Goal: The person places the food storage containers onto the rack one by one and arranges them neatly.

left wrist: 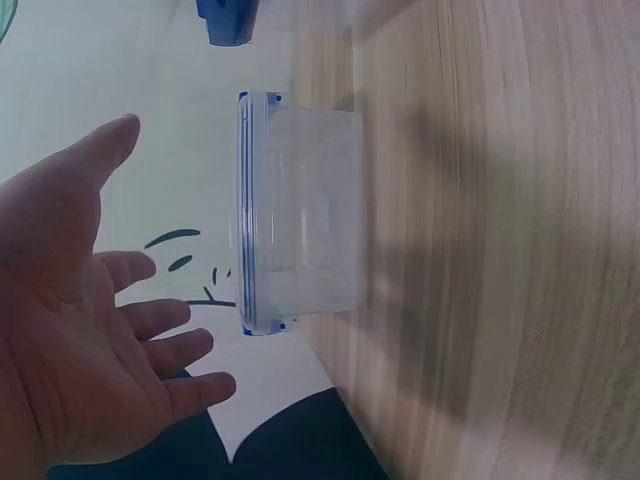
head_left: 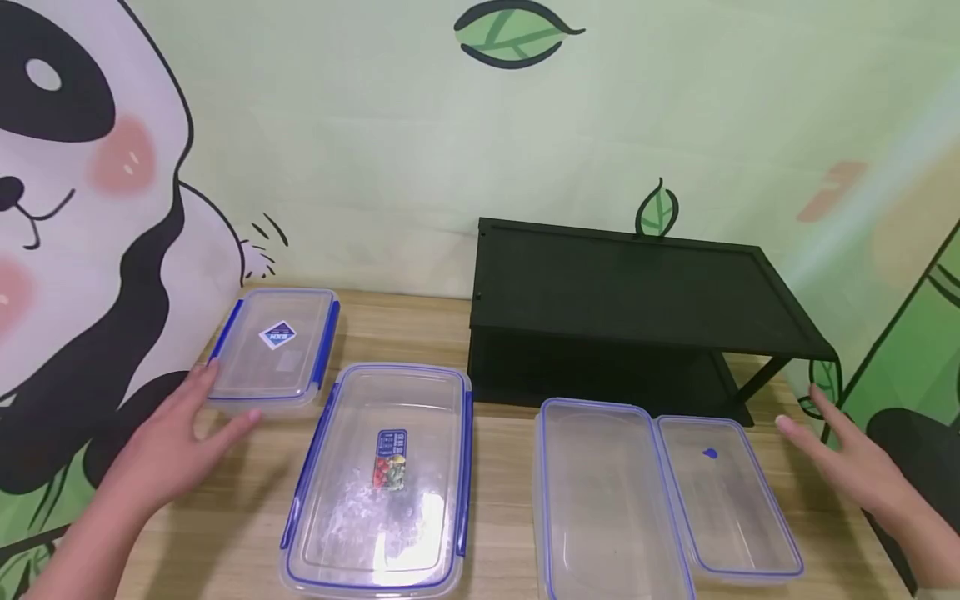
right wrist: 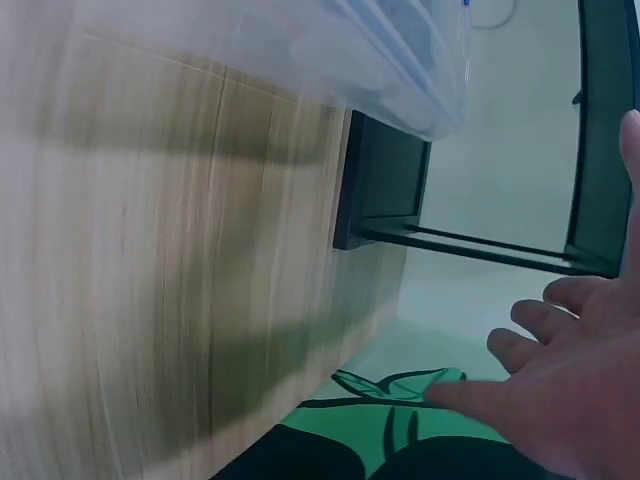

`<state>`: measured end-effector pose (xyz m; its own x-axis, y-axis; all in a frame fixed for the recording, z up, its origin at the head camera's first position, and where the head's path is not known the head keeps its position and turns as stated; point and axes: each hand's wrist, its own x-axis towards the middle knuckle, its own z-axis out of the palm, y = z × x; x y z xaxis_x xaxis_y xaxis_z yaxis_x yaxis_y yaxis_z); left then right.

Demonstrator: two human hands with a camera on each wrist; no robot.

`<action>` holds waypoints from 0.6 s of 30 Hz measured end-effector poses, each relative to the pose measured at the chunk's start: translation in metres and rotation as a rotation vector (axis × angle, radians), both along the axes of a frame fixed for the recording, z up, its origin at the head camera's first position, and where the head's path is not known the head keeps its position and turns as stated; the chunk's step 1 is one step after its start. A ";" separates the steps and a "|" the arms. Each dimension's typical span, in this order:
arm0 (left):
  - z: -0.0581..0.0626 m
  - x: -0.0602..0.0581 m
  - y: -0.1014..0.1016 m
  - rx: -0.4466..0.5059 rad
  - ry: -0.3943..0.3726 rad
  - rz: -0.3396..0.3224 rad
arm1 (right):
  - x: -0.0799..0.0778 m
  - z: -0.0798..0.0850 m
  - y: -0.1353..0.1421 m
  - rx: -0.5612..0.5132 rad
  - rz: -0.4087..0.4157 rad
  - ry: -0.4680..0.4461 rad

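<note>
My left hand hovers at the near left corner of a small clear food container with a blue-clipped lid. Its fingers are spread and relaxed, and in the left wrist view a gap shows between that hand and the container. A larger lidded container with a fruit label stands to the right of it. My right hand, fingers extended, is held in the air beside a small clear container with a blue rim. A longer blue-rimmed container adjoins that one on its left. Both hands hold nothing.
A black two-level shelf stands at the back right of the wooden table. Behind the table hangs a pale green backdrop with a panda and leaves. The right wrist view shows the shelf's legs near my right hand.
</note>
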<state>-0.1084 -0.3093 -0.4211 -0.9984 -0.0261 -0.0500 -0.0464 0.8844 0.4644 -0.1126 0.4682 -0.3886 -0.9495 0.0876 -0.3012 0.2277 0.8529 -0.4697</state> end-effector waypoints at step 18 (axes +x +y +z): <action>0.000 0.010 0.000 0.428 -0.110 0.236 | -0.024 -0.023 0.029 -0.294 -0.112 0.163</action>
<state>-0.0988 -0.3092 -0.4213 -0.9559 -0.2045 -0.2107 -0.2915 0.5750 0.7645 -0.1365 0.4967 -0.4114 -0.9765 0.1261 -0.1746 0.2143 0.6495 -0.7295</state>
